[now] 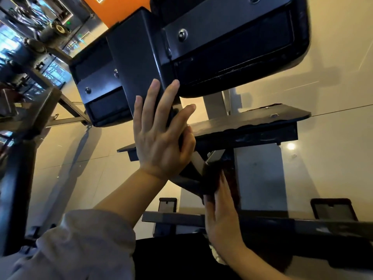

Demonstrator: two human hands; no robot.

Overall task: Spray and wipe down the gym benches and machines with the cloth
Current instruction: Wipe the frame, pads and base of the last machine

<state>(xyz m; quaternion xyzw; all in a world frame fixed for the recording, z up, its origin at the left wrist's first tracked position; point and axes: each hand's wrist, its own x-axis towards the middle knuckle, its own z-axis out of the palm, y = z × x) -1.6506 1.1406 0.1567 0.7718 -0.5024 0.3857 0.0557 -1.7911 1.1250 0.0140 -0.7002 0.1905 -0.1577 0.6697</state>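
- Cloth [230,174], dark and reddish, sits low on the machine's frame, pressed against the pale upright post [260,178] just under the flat metal plate [252,120].
- Right hand [222,219] lies flat over the cloth with its fingers straight, so the grip is open: it presses the cloth to the metal and does not clutch it. A pale scrap shows by that wrist; I cannot tell what it is.
- Left hand [161,138] is spread against the dark box-shaped beam [137,63] above, fingers straight and splayed, an open grip holding nothing and seemingly bracing. Its pale sleeve [80,245] is pushed up the forearm.
- Black padded seat [232,47] hangs overhead, seen from beneath, with its bolts showing.
- No spray bottle is in view.
- As a judgement, the wiping is under way on the underside and frame of this one machine. No wet streaks show, so I cannot tell which surfaces are already done.
- Left to do, by the look of it: the plate's edges, the lower crossbar [262,221] near the floor, and the other machines [30,47] blurred at the far left.
- Pale glossy floor [323,168] lies under everything.
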